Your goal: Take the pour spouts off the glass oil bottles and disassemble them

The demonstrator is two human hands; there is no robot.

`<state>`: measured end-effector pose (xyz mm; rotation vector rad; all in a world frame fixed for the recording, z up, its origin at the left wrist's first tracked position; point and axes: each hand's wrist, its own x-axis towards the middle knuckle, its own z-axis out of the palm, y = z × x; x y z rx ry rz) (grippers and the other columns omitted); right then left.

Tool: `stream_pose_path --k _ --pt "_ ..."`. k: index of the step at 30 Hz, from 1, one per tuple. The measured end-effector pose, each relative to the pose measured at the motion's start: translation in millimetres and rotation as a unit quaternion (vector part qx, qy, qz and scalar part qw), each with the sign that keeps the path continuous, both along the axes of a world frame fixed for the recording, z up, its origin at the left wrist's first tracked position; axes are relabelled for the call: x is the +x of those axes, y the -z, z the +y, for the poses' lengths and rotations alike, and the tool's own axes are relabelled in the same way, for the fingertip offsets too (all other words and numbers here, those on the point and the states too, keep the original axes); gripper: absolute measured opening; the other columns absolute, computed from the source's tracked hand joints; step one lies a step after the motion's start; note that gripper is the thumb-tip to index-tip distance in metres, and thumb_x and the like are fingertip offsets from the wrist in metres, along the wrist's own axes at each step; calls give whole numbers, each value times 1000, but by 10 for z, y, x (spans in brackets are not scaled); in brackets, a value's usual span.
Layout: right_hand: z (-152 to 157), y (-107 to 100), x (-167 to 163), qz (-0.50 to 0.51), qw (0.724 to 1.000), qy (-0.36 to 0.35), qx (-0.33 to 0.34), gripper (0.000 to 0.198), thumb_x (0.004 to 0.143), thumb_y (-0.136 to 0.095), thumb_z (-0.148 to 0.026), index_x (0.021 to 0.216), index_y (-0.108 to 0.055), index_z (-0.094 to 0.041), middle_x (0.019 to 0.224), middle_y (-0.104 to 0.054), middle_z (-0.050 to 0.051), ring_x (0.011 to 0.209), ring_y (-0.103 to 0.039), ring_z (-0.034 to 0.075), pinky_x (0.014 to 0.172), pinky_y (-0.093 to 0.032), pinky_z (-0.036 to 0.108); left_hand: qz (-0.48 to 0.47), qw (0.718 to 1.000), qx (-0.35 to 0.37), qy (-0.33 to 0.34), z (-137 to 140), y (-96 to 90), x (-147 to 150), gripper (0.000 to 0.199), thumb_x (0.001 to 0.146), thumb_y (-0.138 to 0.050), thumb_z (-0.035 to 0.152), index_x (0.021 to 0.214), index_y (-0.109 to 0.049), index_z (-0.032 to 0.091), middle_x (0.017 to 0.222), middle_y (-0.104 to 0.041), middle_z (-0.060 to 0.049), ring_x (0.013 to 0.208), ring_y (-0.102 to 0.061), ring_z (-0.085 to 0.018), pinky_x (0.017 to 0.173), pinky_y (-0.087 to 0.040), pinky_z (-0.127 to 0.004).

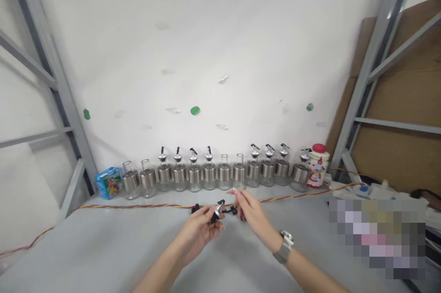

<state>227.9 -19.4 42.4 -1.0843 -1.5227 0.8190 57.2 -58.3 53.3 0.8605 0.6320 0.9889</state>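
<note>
My left hand [201, 228] hangs just above the grey table [103, 247], its fingers [211, 214] curled narrow around a small pourer cap [217, 210] with a silver collar and black spout. My right hand [251, 212], a watch [285, 246] on its wrist, sits just beside it with the fingers loosely bent and pointing toward the cap; I cannot tell whether they touch it. A few loose black parts [195, 209] lie on the table right behind my hands. Past them a twisted red and yellow cord [138, 206] runs across the table. Farther back, a row of glass bottles [195, 176] with steel bands lines the white wall, some capped, some bare, between a blue box [109, 183] and a red-topped white jar [318, 166].
</note>
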Motion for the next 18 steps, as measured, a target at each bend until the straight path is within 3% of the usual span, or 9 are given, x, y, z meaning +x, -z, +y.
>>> stream_pose_path --k 3,7,10,13,16,18 --pt "-132 141 -131 68 990 -75 -97 48 77 -39 -58 78 -59 -14 49 -45 -4 37 -40 9 37 -32 23 -10 999 -6 33 -51 40 74 29 73 -60 33 93 -56 13 85 -55 -6 66 -56 -11 56 -32 -21" --pt "-132 234 -162 105 985 -93 -99 40 70 -53 -54 69 -58 -14 53 -51 -2 40 -40 8 39 -32 22 20 999 -2 37 -53 126 178 36 75 -52 47 91 -51 15 77 -54 -3 58 -52 -9 48 -26 -21" --pt "-132 284 -156 115 985 -84 -98 36 71 -54 -50 68 -56 -14 51 -48 -3 42 -40 8 41 -33 22 102 994 -28 -27 -29 202 256 39 70 -53 54 81 -46 18 61 -46 4 43 -44 -6 43 -20 -20" --pt "-147 296 -150 141 981 -82 -103 35 75 -51 -49 78 -54 -15 52 -45 -5 43 -43 9 44 -37 23 163 982 -40 -82 -7 236 290 41 64 -57 56 73 -41 19 52 -40 8 36 -36 -4 41 -19 -20" --pt "-158 256 -109 164 981 -68 -75 39 74 -52 -48 98 -46 -18 59 -44 -6 46 -45 9 46 -41 24 138 983 -56 -107 6 206 259 43 60 -60 56 72 -39 20 56 -43 8 39 -39 -4 41 -20 -18" --pt "-170 222 -72 152 983 -83 -56 41 73 -54 -48 101 -42 -20 64 -43 -6 47 -44 9 46 -41 23 109 986 -54 -114 8 179 226 43 59 -61 54 73 -38 21 59 -44 7 41 -41 -4 40 -18 -17"
